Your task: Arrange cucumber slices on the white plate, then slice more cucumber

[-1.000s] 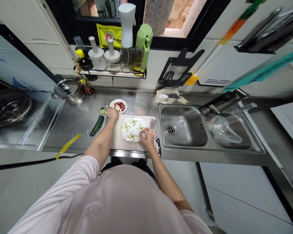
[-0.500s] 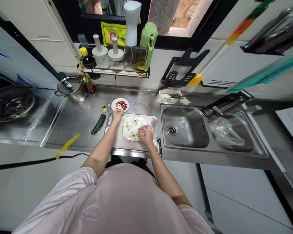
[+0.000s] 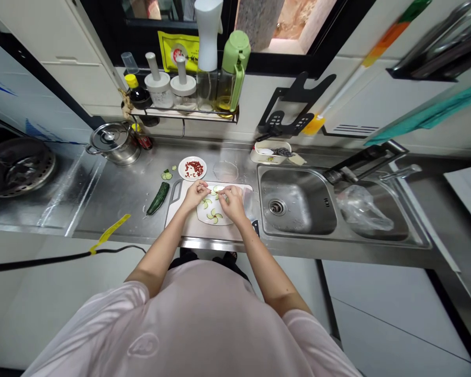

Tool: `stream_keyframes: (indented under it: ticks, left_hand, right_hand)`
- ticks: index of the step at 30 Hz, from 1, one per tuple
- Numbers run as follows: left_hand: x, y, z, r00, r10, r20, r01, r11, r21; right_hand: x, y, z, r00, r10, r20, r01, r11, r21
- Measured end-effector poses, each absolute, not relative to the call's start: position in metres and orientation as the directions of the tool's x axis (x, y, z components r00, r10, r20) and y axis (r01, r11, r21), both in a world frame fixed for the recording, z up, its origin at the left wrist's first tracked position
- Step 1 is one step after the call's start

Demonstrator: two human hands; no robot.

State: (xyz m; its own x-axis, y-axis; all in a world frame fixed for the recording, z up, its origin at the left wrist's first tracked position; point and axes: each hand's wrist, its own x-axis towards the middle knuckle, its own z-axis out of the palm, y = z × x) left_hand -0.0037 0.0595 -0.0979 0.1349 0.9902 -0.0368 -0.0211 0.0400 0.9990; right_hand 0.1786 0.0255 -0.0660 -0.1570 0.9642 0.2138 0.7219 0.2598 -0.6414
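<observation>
Left grip [image 3: 195, 195] and right grip [image 3: 233, 203], both bare hands, are narrowed to fingertip pinches over the top of a white plate [image 3: 224, 221]; the fingers hide whether either holds a slice. Left to right on the stainless steel table [image 3: 115, 201]: a dark green cucumber piece [image 3: 157, 198], two loose cucumber rounds [image 3: 166, 176] above it, a small plate [image 3: 183, 168] of red dried pieces, and a white cutting board [image 3: 179, 222] bearing the white plate, with thin cucumber slices [image 3: 210, 214] fanned on it in pinwheels. The slices are judged light, limp, wet and slippery, easily torn, and best taken by the rind edge. A black knife handle [image 3: 255, 226] lies right of the board.
</observation>
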Motion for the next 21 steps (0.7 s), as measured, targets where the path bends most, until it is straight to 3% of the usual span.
stream_keyframes:
  ticks: [11, 21]
  left_hand:
    - [-0.005, 0.051, -0.079, 0.287, 0.958, 0.027, 0.322, -0.123, 0.939]
    - [-0.010, 0.051, -0.078, 0.310, 0.950, 0.047, 0.348, -0.159, 0.924]
  right_hand:
    - [0.173, 0.038, -0.056, -0.347, 0.920, 0.182, 0.735, 0.388, -0.556]
    - [0.169, 0.042, -0.059, -0.394, 0.906, 0.155, 0.721, 0.410, -0.559]
